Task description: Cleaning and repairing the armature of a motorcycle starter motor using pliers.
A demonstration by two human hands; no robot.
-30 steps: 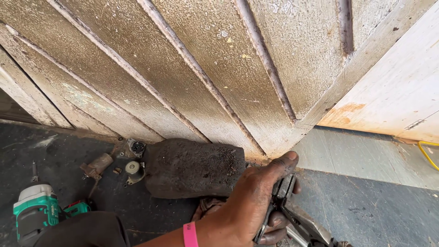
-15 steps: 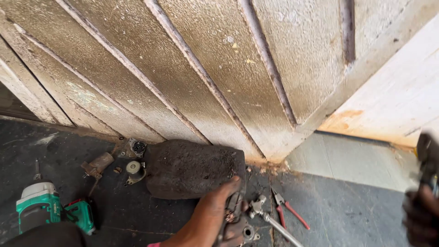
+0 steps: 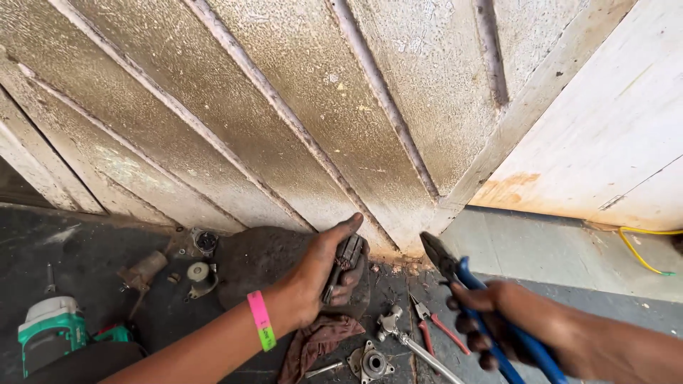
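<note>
Over the dark floor [image 3: 85, 242], left hand [image 3: 320, 274] grips a ribbed metal part [image 3: 345, 256]; right hand [image 3: 501, 320] clutches blue-handled pliers [image 3: 469, 284].

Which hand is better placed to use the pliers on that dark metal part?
Probably the right hand: it already grips the blue-handled pliers, tip aimed at the dark metal part that the left hand holds.

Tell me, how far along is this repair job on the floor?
Done, it seems: loose metal parts already lie apart on the dark floor beside a reddish rag. In hand: the left hand grips a small dark cylindrical part, and the right hand holds blue-handled pliers pointed toward it. Left: the pliers have not yet touched the part; the small red pliers and green drill lie unused.
</note>
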